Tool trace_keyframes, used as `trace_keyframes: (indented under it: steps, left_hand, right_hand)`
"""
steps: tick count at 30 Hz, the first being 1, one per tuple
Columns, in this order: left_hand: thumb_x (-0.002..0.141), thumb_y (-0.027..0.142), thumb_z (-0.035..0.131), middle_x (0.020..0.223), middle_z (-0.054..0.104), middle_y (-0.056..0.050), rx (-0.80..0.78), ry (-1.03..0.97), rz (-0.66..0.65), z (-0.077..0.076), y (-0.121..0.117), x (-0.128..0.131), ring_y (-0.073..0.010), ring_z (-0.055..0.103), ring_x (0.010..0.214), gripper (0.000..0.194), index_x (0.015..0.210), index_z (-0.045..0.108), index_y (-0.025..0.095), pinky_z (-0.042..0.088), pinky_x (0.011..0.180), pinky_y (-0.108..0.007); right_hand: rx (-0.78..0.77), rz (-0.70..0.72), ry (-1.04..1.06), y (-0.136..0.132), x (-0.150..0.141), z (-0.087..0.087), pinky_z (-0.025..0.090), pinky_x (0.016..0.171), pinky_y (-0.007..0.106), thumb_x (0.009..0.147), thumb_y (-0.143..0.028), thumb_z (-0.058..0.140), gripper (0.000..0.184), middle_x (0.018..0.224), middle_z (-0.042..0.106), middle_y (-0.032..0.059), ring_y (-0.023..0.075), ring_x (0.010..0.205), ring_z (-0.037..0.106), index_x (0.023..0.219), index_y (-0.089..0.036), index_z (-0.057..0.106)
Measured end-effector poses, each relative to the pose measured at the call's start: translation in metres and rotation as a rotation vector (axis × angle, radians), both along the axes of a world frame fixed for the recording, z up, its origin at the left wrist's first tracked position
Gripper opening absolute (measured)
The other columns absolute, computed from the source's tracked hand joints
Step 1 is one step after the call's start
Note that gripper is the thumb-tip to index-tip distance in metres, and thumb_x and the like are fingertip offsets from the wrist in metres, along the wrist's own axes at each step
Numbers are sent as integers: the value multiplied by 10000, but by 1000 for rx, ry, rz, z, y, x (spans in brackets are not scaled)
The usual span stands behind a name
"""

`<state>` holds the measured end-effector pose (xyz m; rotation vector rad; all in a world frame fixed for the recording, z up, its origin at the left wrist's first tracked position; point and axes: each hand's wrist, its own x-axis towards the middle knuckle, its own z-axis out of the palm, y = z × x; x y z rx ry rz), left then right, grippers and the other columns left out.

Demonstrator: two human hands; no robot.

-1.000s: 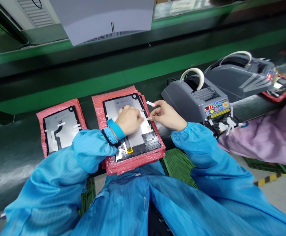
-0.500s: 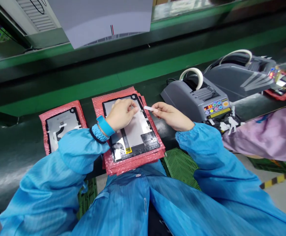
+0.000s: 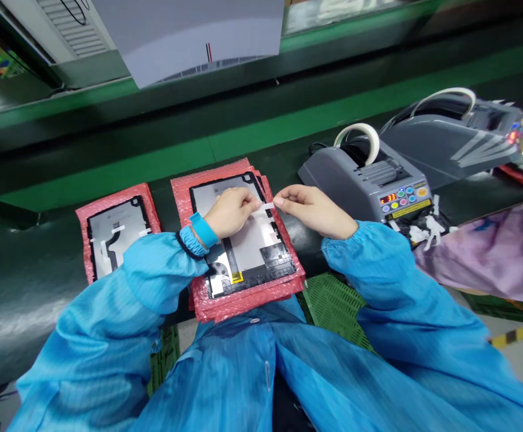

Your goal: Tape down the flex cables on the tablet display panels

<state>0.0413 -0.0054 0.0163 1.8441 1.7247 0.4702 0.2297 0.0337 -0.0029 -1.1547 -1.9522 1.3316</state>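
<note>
A short strip of white tape (image 3: pixel 267 206) spans the gap between my two hands, over the right edge of a tablet screen panel (image 3: pixel 249 241). My left hand (image 3: pixel 233 211) is closed, its thumb and fingertips pinching the strip's left end just above the panel. The strip's right end is pinched by my right hand (image 3: pixel 315 210), which hovers beside the panel's upper right edge. The panel lies back side up, with a black frame and a yellow tab low down, on stacked red bubble wrap (image 3: pixel 248 306). Whether the tape touches the panel, I cannot tell.
To the left, a second panel (image 3: pixel 124 223) lies on red bubble wrap. At right stands a grey tape dispenser (image 3: pixel 364 180) with a lit display and tape scraps; another dispenser (image 3: pixel 454 135) is behind it. A person's pink sleeve (image 3: pixel 508 252) reaches in at far right.
My left hand has moved slightly right and down to meet the tape. The right hand's strip has come left and down, from clear of the left hand to between both hands.
</note>
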Motion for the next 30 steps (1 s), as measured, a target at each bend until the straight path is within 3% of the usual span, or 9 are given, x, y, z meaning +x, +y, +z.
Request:
trace_keyframes:
  steps: [4, 12, 21, 25, 30]
  left_hand:
    - [901, 311, 518, 743, 667, -16, -46, -6, 9, -5, 0, 2, -165, 589, 750, 208, 777, 611, 173, 425, 703, -290]
    - [913, 334, 481, 979, 667, -108, -4, 287, 1, -12, -2, 10, -299, 528, 1054, 259, 804, 653, 173, 382, 876, -444]
    - [917, 320, 460, 970, 638, -119, -12, 320, -33, -13, -5, 11, -305, 491, 1049, 275, 787, 650, 170, 371, 867, -446]
    - [902, 299, 486, 960, 636, -129, 2, 329, -34, -13, -6, 13, -315, 486, 1045, 251, 761, 645, 164, 365, 872, -459]
    - [888, 296, 514, 977, 639, -125, -18, 340, -35, -13, -5, 12, -316, 490, 1060, 219, 781, 653, 164, 363, 881, -454]
  right_hand:
    - [69, 26, -15, 2, -6, -7, 392, 653, 297, 762, -478, 613, 295, 705, 606, 23, 151, 668, 503, 730, -186, 587]
    - [182, 30, -130, 4, -10, -21, 372, 684, 294, 774, -257, 568, 115, 673, 553, 1, 153, 686, 490, 681, -199, 534]
    - [187, 71, -158, 4, -10, -22, 345, 634, 279, 769, -228, 563, 109, 624, 511, -16, 137, 638, 459, 671, -201, 524]
    - [105, 75, -150, 7, -9, -25, 317, 578, 270, 749, -340, 621, 191, 573, 491, -33, 116, 572, 420, 653, -200, 533]
    - [-197, -3, -1, 7, -10, -31, 331, 578, 262, 572, -567, 729, 433, 574, 494, -44, 101, 573, 418, 621, -190, 521]
